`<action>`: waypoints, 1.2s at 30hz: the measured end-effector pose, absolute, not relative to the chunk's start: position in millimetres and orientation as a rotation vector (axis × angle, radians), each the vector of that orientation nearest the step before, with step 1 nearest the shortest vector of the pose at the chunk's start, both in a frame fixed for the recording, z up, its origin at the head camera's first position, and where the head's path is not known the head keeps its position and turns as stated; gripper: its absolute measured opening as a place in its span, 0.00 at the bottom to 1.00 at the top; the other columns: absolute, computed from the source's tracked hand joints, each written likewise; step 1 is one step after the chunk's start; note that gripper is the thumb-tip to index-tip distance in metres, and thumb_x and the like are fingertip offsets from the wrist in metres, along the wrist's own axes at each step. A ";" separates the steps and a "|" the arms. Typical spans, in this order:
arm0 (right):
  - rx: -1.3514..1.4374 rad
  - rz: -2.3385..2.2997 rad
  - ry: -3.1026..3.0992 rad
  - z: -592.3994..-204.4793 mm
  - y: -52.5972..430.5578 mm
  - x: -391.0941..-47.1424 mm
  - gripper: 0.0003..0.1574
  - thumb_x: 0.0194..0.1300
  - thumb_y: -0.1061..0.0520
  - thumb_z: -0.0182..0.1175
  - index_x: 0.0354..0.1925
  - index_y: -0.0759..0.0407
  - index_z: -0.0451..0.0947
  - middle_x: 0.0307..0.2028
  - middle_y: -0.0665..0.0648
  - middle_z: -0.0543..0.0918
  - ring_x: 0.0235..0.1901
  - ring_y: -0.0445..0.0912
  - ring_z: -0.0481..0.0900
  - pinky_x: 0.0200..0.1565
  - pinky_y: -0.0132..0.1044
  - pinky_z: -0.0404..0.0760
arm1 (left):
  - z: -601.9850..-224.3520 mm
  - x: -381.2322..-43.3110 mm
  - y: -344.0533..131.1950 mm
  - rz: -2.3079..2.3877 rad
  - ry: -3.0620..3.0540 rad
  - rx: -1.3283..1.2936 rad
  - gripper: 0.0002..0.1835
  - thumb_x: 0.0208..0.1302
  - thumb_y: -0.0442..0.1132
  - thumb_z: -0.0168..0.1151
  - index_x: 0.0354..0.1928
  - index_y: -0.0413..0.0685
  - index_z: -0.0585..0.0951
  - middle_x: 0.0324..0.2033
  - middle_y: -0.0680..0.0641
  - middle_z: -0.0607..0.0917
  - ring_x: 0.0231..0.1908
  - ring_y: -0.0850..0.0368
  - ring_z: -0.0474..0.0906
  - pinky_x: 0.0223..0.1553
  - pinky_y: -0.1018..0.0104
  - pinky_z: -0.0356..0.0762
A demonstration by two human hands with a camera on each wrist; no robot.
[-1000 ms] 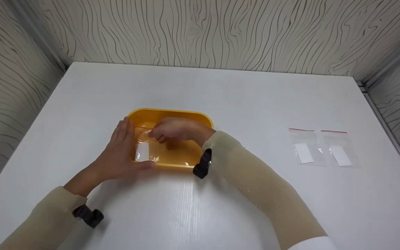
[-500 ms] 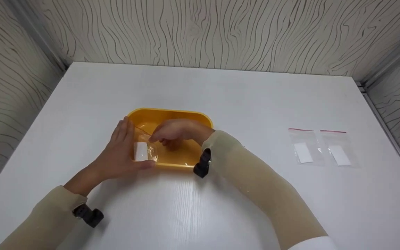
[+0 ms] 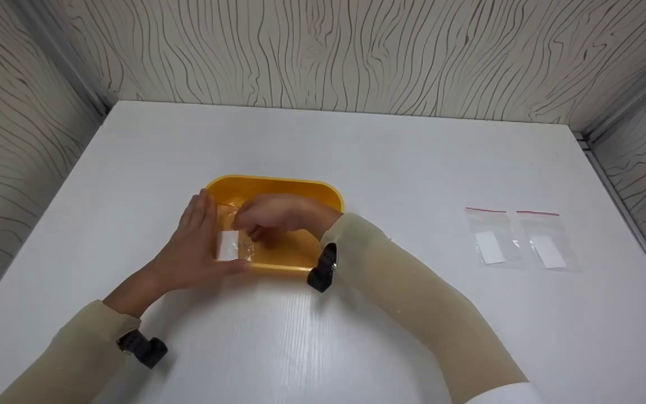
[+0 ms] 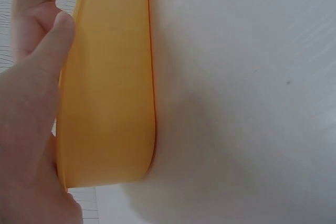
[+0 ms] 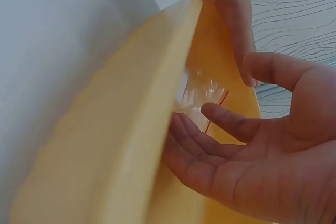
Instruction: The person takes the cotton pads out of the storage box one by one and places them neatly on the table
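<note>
My left hand (image 3: pixel 191 252) grips the left end of a yellow plastic tray (image 3: pixel 278 268), thumb along the near rim and fingers at the left rim. In the left wrist view the thumb (image 4: pixel 55 43) lies against the rim of the tray. Inside the tray, at its left end, sits a clear zip bag (image 5: pixel 202 90) with a red strip and a white label (image 3: pixel 228 245). My right hand (image 3: pixel 275 214) reaches into the tray, its bent fingers at the bag. The right wrist view shows its thumb apart from its index finger, whose tip overlaps the bag near the red strip.
Two more clear zip bags, a left one (image 3: pixel 511 252) and a right one (image 3: pixel 570 247), lie flat on the white table (image 3: pixel 390 157) at the right. Wood-patterned panels (image 3: pixel 323 56) stand behind the table and at both sides.
My right hand has shifted slightly left inside the tray. The bag's top edge, raised and slanted half a second ago, now lies further left beside the fingers. My left hand stays put.
</note>
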State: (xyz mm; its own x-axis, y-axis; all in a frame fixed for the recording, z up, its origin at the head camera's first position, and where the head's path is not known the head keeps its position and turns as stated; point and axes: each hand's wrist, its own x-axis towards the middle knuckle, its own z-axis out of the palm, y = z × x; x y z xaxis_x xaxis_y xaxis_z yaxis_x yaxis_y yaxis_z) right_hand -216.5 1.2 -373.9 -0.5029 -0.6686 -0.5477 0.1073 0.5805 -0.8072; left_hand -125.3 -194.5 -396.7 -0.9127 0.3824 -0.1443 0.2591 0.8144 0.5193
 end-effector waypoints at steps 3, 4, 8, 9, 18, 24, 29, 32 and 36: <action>-0.441 -1.068 1.907 -374.7 0.0 -215.1 0.13 0.75 0.53 0.55 0.37 0.61 0.74 0.28 0.53 0.69 0.32 0.46 0.68 0.40 0.36 0.67 | -396.5 -125.8 -194.5 0.744 2.756 0.492 0.73 0.56 0.74 0.65 0.77 0.30 0.34 0.78 0.34 0.28 0.77 0.36 0.22 0.75 0.36 0.36; -0.443 -1.069 1.926 -374.8 0.1 -214.6 0.13 0.75 0.52 0.55 0.36 0.60 0.74 0.28 0.53 0.69 0.32 0.46 0.68 0.40 0.36 0.66 | -396.8 -126.1 -194.2 0.740 2.756 0.492 0.73 0.56 0.74 0.65 0.77 0.30 0.34 0.78 0.34 0.28 0.77 0.36 0.22 0.75 0.37 0.36; -0.435 -1.095 1.964 -375.0 1.1 -214.0 0.13 0.73 0.53 0.55 0.32 0.58 0.73 0.26 0.51 0.69 0.31 0.46 0.67 0.41 0.36 0.66 | -396.9 -126.6 -193.9 0.729 2.766 0.498 0.73 0.56 0.74 0.65 0.77 0.30 0.33 0.78 0.34 0.28 0.77 0.35 0.22 0.75 0.37 0.36; -0.436 -1.108 1.965 -374.9 1.1 -214.2 0.13 0.73 0.53 0.55 0.31 0.58 0.73 0.26 0.51 0.69 0.31 0.46 0.67 0.41 0.37 0.66 | -396.9 -126.6 -193.8 0.733 2.769 0.505 0.73 0.56 0.74 0.65 0.77 0.29 0.34 0.78 0.33 0.29 0.77 0.35 0.23 0.75 0.37 0.37; -0.323 -1.217 1.943 -372.0 2.5 -215.6 0.13 0.73 0.56 0.58 0.39 0.65 0.80 0.26 0.54 0.72 0.31 0.48 0.72 0.45 0.38 0.74 | -395.1 -124.8 -194.5 0.734 2.780 0.531 0.72 0.57 0.73 0.64 0.77 0.28 0.35 0.78 0.32 0.30 0.77 0.36 0.22 0.76 0.38 0.35; -0.228 -1.306 1.933 -372.3 4.4 -214.3 0.12 0.72 0.57 0.58 0.32 0.62 0.77 0.22 0.53 0.69 0.26 0.47 0.70 0.38 0.37 0.75 | -395.6 -124.1 -195.1 0.741 2.775 0.501 0.72 0.57 0.73 0.65 0.78 0.30 0.34 0.78 0.33 0.29 0.77 0.36 0.22 0.75 0.36 0.37; -0.205 -1.338 1.927 -372.5 5.2 -211.5 0.12 0.73 0.58 0.58 0.32 0.62 0.77 0.23 0.55 0.75 0.26 0.47 0.74 0.37 0.36 0.80 | -397.1 -124.6 -193.9 0.724 2.779 0.484 0.73 0.56 0.74 0.65 0.78 0.30 0.34 0.78 0.34 0.29 0.77 0.35 0.23 0.75 0.35 0.38; -0.210 -1.325 1.942 -371.8 4.9 -209.8 0.10 0.74 0.56 0.57 0.37 0.62 0.79 0.27 0.55 0.78 0.29 0.48 0.77 0.41 0.37 0.83 | -397.5 -124.7 -193.1 0.723 2.780 0.477 0.73 0.55 0.75 0.65 0.78 0.31 0.33 0.78 0.34 0.28 0.77 0.35 0.23 0.74 0.35 0.39; -0.211 -1.337 1.915 -370.0 3.4 -208.3 0.14 0.76 0.54 0.57 0.47 0.64 0.80 0.33 0.55 0.78 0.34 0.49 0.79 0.50 0.42 0.84 | -396.9 -124.2 -193.6 0.725 2.789 0.492 0.74 0.55 0.74 0.65 0.77 0.30 0.33 0.78 0.33 0.28 0.77 0.34 0.24 0.74 0.34 0.40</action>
State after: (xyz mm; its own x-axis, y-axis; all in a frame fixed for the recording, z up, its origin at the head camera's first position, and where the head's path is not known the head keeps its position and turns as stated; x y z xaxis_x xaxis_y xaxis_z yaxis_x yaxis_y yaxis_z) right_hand -208.3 3.4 -370.0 -0.6854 -0.5326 -0.4965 0.2824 0.4340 -0.8555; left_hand -124.2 -193.6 -396.9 -0.9202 0.3714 -0.1241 0.2638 0.8222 0.5044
